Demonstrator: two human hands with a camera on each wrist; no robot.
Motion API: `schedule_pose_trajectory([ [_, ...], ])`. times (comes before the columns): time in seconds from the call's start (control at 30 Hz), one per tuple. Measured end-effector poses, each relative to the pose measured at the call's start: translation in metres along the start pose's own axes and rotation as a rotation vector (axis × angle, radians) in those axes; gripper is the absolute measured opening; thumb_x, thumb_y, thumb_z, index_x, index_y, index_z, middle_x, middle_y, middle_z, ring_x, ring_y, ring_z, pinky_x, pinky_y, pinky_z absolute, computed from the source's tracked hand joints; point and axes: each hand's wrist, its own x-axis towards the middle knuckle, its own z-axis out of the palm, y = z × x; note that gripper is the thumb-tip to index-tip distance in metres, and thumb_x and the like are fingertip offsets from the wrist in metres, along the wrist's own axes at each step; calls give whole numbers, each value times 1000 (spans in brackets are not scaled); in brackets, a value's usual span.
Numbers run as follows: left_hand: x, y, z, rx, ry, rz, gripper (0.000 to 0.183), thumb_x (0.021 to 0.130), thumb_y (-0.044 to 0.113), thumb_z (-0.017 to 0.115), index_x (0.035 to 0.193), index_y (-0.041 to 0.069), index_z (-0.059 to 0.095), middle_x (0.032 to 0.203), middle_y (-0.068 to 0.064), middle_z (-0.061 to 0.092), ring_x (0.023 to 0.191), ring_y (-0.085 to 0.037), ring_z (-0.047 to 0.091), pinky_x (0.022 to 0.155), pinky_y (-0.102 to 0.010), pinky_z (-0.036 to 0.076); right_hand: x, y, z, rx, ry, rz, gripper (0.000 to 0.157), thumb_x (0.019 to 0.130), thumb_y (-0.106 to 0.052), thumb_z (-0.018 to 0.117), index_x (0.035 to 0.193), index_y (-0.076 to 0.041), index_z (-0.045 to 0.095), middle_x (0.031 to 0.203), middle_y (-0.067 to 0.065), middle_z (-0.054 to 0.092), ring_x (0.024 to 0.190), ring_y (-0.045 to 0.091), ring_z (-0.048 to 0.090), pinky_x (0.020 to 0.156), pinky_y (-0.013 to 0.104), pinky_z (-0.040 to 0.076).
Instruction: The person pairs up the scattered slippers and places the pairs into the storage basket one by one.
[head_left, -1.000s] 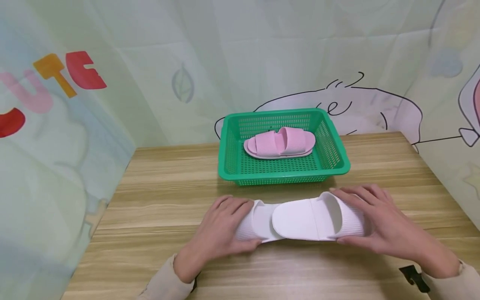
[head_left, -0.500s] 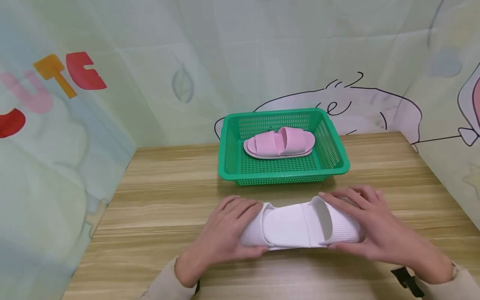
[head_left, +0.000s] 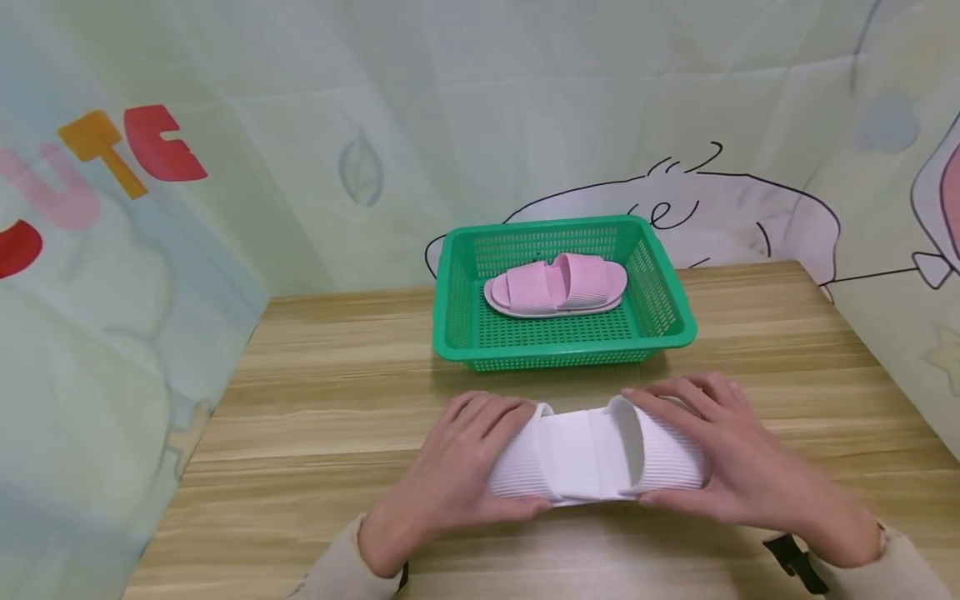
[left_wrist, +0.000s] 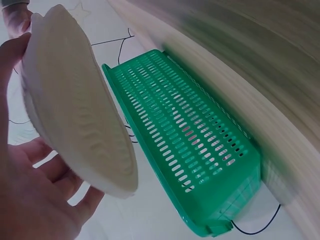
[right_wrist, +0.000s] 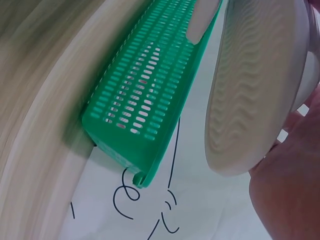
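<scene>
Two white slippers are held end to end above the near part of the table. My left hand (head_left: 465, 462) grips the left slipper (head_left: 519, 471) over its ribbed strap, thumb along the near edge. Around the strap of the right slipper (head_left: 672, 457) my right hand (head_left: 731, 458) is wrapped in the same way. The right slipper's heel reaches in under the left one's strap, so the two overlap. Both wrist views show pale undersides, the left sole (left_wrist: 80, 105) and the wavy-grooved right sole (right_wrist: 250, 90), raised off the tabletop.
A green perforated basket (head_left: 566, 353) stands just beyond my hands, near the back of the wooden table (head_left: 337, 375). Inside it lies a pink pair of slippers (head_left: 531, 287), one fitted into the other. A printed cloth (head_left: 285, 125) hangs behind and at both sides.
My hands have drawn closer together, the right one moving left and the left one slightly right. The right slipper's heel has slid deeper under the left slipper's strap. The basket is unmoved.
</scene>
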Motion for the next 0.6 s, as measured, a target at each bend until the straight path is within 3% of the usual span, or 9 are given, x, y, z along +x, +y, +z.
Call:
schedule_pose_trajectory([
  [0.3,2,3,4,-10,81,45,96,71,71,85,142,10,61,135,-1,66,124,-18,61,109,-40,48,4,-6,3,-23,0,-29,94,71,-69,90,152,-36,57,141,-7,57,127,16,42,91,36,45],
  [0.6,3,5,6,-32,123,44,97,69,71,86,141,10,62,132,-1,67,122,-18,62,107,-38,49,11,-14,8,-25,31,-71,90,71,-72,88,147,-32,62,135,-9,58,121,11,48,82,34,53],
])
